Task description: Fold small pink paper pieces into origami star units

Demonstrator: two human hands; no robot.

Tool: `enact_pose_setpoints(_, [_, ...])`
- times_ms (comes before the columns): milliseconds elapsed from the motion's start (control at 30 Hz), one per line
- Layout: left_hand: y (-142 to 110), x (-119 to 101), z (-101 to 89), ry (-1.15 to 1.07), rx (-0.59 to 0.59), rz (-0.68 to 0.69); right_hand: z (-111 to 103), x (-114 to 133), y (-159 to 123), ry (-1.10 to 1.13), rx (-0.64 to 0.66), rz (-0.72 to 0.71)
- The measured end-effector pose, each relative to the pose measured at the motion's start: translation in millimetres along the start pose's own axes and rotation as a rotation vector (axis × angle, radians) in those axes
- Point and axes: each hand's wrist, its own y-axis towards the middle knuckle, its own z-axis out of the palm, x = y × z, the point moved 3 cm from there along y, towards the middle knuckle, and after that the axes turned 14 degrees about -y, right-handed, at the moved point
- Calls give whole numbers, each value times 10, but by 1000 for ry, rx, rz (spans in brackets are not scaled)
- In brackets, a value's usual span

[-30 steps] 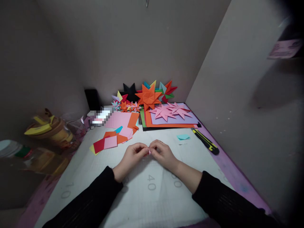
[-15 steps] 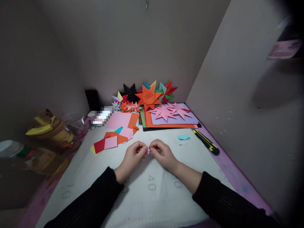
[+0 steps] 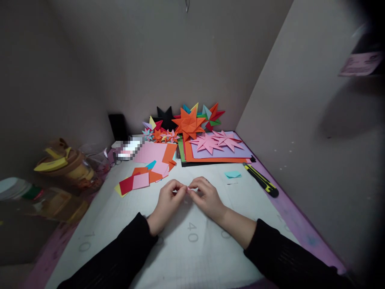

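Head view shows my left hand (image 3: 168, 199) and right hand (image 3: 207, 196) meeting over the cutting mat (image 3: 192, 249), fingertips pinched together on a tiny pink paper piece (image 3: 188, 190). Both hands are closed around it, each gripping one end, so only a sliver of pink shows in the gap between thumbs and forefingers.

As I judge it, I am creasing a small fold. To do it well I would keep the piece low over the mat, line up the edges before pressing, and run a fingernail along the crease rather than squeeze it in one spot. The piece is so small that too much force could twist it, so a light, even pinch from both sides seems right.

The pink piece sits exactly between the two hands, just above the mat, in front of the loose coloured paper squares (image 3: 136, 180). Farther back lie the stacked sheets (image 3: 216, 156) with two pink stars (image 3: 216, 141) on them and an orange star (image 3: 189, 122) behind. A small blue scrap (image 3: 232, 174) and a yellow-black utility knife (image 3: 260, 179) lie to the right, well apart from my hands.
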Motion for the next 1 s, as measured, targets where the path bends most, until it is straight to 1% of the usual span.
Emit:
enact_pose_setpoints(133, [-6, -22, 7, 21, 7, 31, -6, 11, 6, -5, -25, 10])
enact_pose_setpoints(300, [-13, -41, 4, 33, 24, 65, -1, 0, 13, 49, -26, 5])
enact_pose_setpoints(400, [-16, -47, 1, 40, 33, 65, 10, -23, 16, 99, -13, 45])
enact_pose_setpoints(533, [-17, -53, 8, 24, 43, 52, 22, -45, 20, 154, 36, 116])
enact_pose_setpoints(633, [-1, -42, -1, -37, 21, 3, 5, -51, 33, 196, 47, 131])
enact_pose_setpoints(733, [35, 2, -17, -181, 8, -107, -11, -83, 46, 239, 12, 185])
enact_pose_setpoints(800, [59, 38, -17, -278, 22, -168, -1, -110, 48, 264, -7, 231])
enact_pose_setpoints(900, [74, 81, 3, -367, 58, -207, 41, -120, 41, 282, 24, 268])
enact_pose_setpoints(1000, [62, 95, 33, -379, 83, -219, 69, -101, 34, 287, 73, 284])
